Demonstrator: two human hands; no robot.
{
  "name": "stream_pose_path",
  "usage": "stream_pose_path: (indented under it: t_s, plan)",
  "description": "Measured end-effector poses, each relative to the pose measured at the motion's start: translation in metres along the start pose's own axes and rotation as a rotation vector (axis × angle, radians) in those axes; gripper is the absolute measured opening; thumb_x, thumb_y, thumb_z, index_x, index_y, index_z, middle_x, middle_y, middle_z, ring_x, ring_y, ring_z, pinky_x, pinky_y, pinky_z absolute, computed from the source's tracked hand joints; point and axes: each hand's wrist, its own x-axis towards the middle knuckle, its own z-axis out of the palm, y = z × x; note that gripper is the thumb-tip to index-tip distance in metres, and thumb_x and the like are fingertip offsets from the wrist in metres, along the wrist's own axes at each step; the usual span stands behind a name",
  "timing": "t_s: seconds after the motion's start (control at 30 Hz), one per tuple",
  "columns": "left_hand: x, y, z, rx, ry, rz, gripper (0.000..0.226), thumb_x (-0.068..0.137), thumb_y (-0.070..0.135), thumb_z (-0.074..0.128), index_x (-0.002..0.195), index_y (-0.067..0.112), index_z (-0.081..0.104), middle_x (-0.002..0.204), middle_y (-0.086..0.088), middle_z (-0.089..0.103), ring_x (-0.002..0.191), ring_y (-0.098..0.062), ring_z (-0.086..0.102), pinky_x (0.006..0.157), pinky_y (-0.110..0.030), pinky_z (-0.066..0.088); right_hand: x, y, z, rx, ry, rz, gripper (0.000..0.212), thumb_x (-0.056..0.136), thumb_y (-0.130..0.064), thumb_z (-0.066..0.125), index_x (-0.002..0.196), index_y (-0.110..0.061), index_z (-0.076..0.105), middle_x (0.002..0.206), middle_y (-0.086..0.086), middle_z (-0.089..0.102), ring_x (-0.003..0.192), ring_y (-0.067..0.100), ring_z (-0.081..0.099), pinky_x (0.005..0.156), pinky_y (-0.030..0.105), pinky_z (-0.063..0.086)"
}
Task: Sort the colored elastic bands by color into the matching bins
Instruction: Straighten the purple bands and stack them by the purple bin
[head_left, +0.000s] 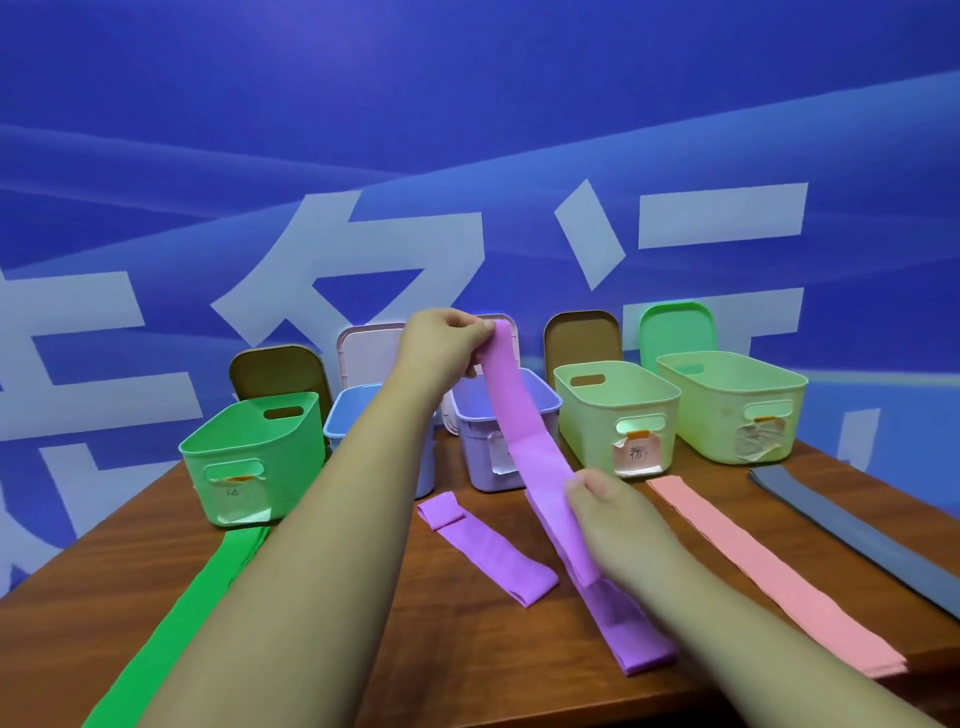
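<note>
Both hands pinch one purple band (524, 415): left hand (441, 343) lifts its far end above the purple bin (480, 441), right hand (602, 501) grips lower, near the counter (363, 597). Its length runs toward that bin, nearest the left.

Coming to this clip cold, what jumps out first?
A purple band stretched between both hands mid-frame: the left hand pinches its top above the lavender bin, the right hand grips lower down. Green, pink and grey bands lie flat on the wooden table.
</note>
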Motion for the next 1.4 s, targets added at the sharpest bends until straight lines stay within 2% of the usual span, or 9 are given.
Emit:
stream_pose_path:
  t_s: [0.2,0.4,0.47,0.57,0.7,0.8,0.9,1.1,1.4]
  plan:
    - [-0.004,-0.050,0.031,0.114,-0.148,-0.153,0.012,0.096,-0.001,0.061,0.092,-0.007,0.071,0.066,-0.015,0.067,0.053,-0.025,0.067,0.071,-0.042,0.067,-0.009,0.014,-0.015,-0.286,-0.080,0.064,0.034,0.109,-0.024,0.037,0.111,-0.012,0.069,0.110,0.010,0.070,0.104,0.029,0.062,0.085,0.035,0.048]
    - [-0.015,-0.089,0.068,0.298,-0.167,-0.088,0.016,0.093,0.000,0.061,0.095,0.003,0.077,0.069,-0.013,0.072,0.047,-0.015,0.066,0.058,-0.028,0.063,-0.015,0.025,-0.023,-0.455,-0.126,0.147,0.033,0.108,-0.023,0.039,0.120,-0.018,0.068,0.121,0.008,0.070,0.108,0.029,0.065,0.087,0.036,0.052]
    - [-0.015,-0.104,0.079,0.458,-0.120,0.001,0.016,0.089,0.007,0.066,0.093,0.013,0.081,0.077,-0.005,0.076,0.061,-0.015,0.070,0.066,-0.026,0.059,-0.016,0.024,-0.024,-0.520,-0.167,0.209,0.031,0.108,-0.019,0.041,0.125,-0.017,0.067,0.123,0.009,0.069,0.109,0.029,0.066,0.084,0.034,0.050]
    - [-0.022,-0.123,0.096,0.492,-0.107,0.012,0.015,0.088,0.015,0.070,0.096,0.019,0.082,0.094,0.002,0.079,0.087,-0.021,0.072,0.083,-0.035,0.060,-0.016,0.027,-0.024,-0.557,-0.230,0.226,0.029,0.107,-0.019,0.044,0.124,-0.010,0.066,0.121,0.013,0.068,0.112,0.033,0.067,0.080,0.032,0.046]
    - [-0.031,-0.141,0.111,0.571,-0.084,0.040,0.013,0.091,0.026,0.068,0.097,0.027,0.080,0.102,0.007,0.077,0.098,-0.021,0.069,0.082,-0.036,0.058,-0.015,0.027,-0.023,-0.577,-0.260,0.242,0.030,0.106,-0.018,0.045,0.126,-0.007,0.065,0.123,0.016,0.068,0.115,0.036,0.066,0.082,0.034,0.048]
    - [-0.033,-0.152,0.119,0.635,-0.060,0.051,0.016,0.094,0.030,0.065,0.102,0.031,0.079,0.107,0.006,0.075,0.105,-0.022,0.066,0.079,-0.034,0.053,-0.011,0.022,-0.023,-0.700,-0.308,0.298,0.034,0.110,-0.017,0.043,0.139,-0.012,0.059,0.138,0.010,0.062,0.124,0.029,0.064,0.099,0.033,0.052]
    - [-0.036,-0.158,0.126,0.732,-0.061,0.058,0.020,0.097,0.033,0.062,0.108,0.033,0.078,0.110,0.005,0.074,0.107,-0.025,0.067,0.077,-0.033,0.049,-0.007,0.023,-0.022,-0.737,-0.326,0.275,0.032,0.110,-0.017,0.041,0.135,-0.010,0.060,0.137,0.012,0.063,0.123,0.030,0.064,0.099,0.033,0.051]
    - [-0.033,-0.172,0.129,0.850,-0.073,0.095,0.023,0.100,0.035,0.056,0.109,0.030,0.075,0.107,0.000,0.073,0.099,-0.028,0.068,0.078,-0.038,0.057,-0.007,0.020,-0.021,-0.706,-0.340,0.278,0.032,0.109,-0.017,0.042,0.132,-0.007,0.062,0.131,0.014,0.065,0.119,0.032,0.065,0.095,0.034,0.052]
    - [-0.034,-0.180,0.128,0.919,-0.104,0.053,0.022,0.099,0.026,0.056,0.109,0.031,0.075,0.105,-0.002,0.071,0.095,-0.029,0.066,0.068,-0.035,0.047,-0.011,0.017,-0.018,-0.750,-0.360,0.337,0.037,0.110,-0.018,0.041,0.142,-0.012,0.057,0.138,0.010,0.062,0.120,0.026,0.065,0.096,0.032,0.052]
